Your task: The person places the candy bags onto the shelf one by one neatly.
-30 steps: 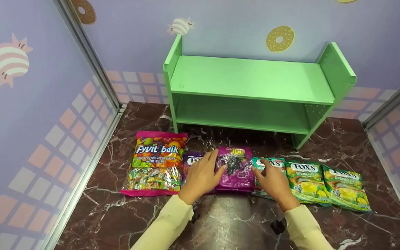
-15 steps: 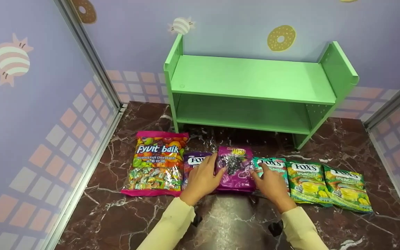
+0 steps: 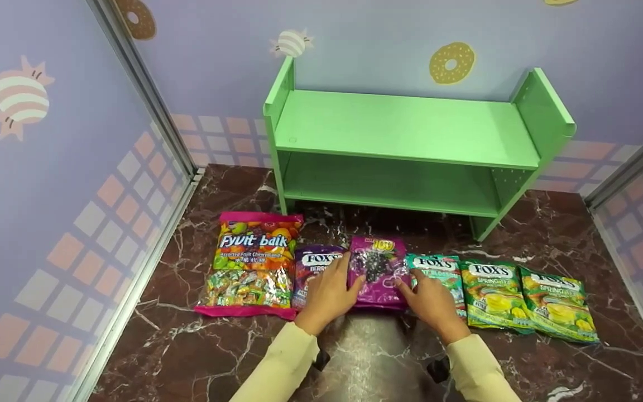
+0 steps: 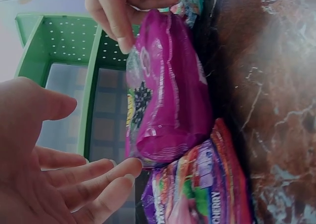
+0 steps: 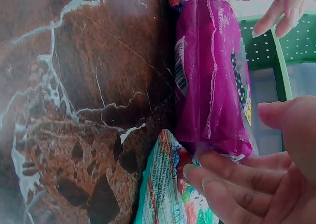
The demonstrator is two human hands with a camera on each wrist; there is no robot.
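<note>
A purple candy bag (image 3: 377,276) with "100" printed near its top lies in the middle of the row of bags. My left hand (image 3: 330,287) is at its left side, thumb apart from the other fingers. In the left wrist view those fingertips (image 4: 131,165) reach the bag's near end. On the opposite side is my right hand (image 3: 434,298), its thumb over the purple bag's right edge in the head view. In the right wrist view its extended fingers touch the bag's lower end. The left hand partly covers a Fox's berry bag (image 3: 305,273); the right partly covers a teal Fox's bag (image 3: 450,273).
A green two-tier shelf (image 3: 399,125) stands behind the bags, against the patterned wall. At the left lies a larger Fyvit baik candy bag (image 3: 254,268). Two green Fox's bags, one nearer (image 3: 494,298) and one at the far right (image 3: 558,307), lie on the dark marble surface (image 3: 187,357).
My right hand has shifted left, its thumb coming over the purple bag's edge and more of the teal bag showing. My left hand has moved slightly right. The bags have hardly moved.
</note>
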